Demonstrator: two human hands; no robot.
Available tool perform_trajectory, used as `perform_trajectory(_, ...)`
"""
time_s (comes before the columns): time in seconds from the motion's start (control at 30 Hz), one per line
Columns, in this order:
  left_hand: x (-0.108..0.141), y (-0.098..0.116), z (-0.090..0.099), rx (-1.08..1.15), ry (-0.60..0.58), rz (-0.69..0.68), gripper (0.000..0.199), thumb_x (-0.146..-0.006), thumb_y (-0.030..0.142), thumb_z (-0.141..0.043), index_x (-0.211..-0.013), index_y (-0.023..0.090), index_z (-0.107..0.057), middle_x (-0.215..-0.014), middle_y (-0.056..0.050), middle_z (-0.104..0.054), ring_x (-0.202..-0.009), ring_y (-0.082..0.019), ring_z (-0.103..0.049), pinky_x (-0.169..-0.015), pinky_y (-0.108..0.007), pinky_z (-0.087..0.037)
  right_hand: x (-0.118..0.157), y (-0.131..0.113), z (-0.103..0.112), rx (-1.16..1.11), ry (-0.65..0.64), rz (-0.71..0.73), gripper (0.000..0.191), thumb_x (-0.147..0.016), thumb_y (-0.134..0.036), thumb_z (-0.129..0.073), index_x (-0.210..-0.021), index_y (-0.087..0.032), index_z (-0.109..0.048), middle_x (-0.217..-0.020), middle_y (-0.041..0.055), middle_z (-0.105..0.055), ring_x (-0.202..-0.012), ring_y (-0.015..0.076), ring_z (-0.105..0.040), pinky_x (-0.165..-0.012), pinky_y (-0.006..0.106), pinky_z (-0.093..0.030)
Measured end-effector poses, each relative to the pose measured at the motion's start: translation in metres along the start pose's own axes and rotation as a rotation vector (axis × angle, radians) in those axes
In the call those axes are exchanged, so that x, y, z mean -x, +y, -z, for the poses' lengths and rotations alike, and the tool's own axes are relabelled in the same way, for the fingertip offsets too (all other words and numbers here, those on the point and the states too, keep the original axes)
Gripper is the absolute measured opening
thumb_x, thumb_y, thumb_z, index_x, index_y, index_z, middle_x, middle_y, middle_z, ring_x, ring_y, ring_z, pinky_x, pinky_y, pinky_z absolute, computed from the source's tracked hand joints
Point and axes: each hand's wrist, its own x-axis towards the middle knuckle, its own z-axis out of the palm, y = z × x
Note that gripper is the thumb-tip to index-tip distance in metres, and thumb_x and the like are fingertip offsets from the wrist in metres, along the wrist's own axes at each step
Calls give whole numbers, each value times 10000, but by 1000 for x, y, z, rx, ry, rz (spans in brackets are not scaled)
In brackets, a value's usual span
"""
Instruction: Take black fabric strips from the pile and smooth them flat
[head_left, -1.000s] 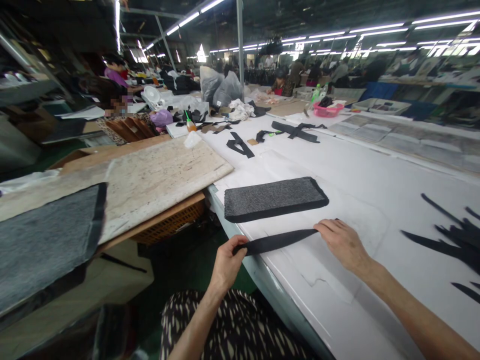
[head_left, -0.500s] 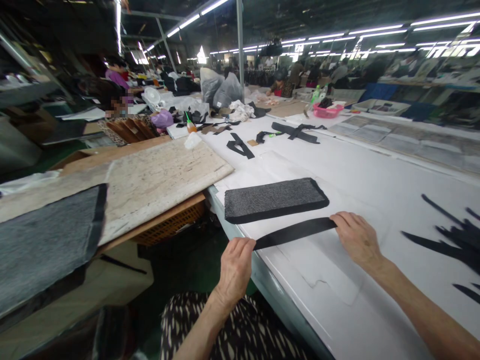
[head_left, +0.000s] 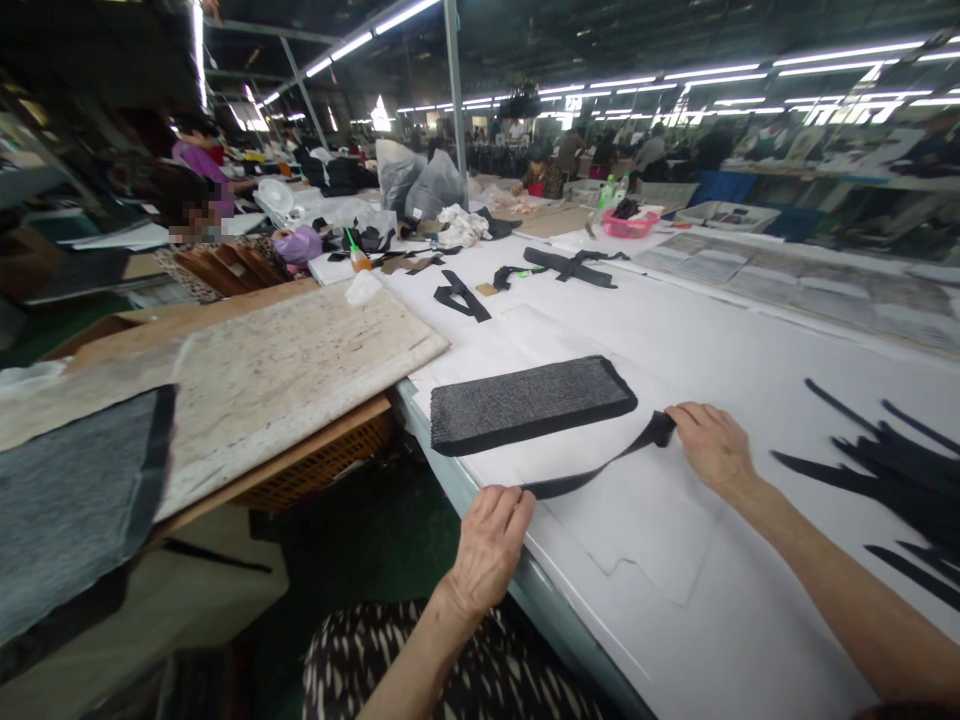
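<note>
A narrow black fabric strip [head_left: 574, 482] stretches between my two hands, twisted and slightly slack along its length. My left hand [head_left: 491, 540] pinches its near end at the table's edge. The far end, which curls over, is gripped by the fingertips of my right hand [head_left: 709, 445]. Just beyond the strip lies a grey knitted panel [head_left: 532, 400] with black edging, flat on the white table [head_left: 750, 340]. To the right of my right hand spreads a pile of black strips [head_left: 907, 480].
On the left, a stained board [head_left: 300, 360] bears a grey fabric piece [head_left: 75, 490] with a dark border. Farther back are black scraps [head_left: 574, 265], an orange bottle [head_left: 358, 255] and a pink basket [head_left: 630, 226]. A co-worker [head_left: 176, 205] sits at the left.
The strip, flat and taut before, has twisted and sagged, and its right end now curls. The view has swung slightly right.
</note>
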Motion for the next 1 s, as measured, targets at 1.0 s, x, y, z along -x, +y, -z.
perform_trajectory(1.0, 21, 7, 5, -41, -150, -137, 261, -889, 48, -342, -988, 78, -582, -848, -87, -604, -771, -190, -521, -756, -334, -470, -10, -91, 47, -178, -91, 369, 247, -820, -5, -461, -708, -155, -621, -929, 72, -640, -1076, 242, -498, -1058, 458, -264)
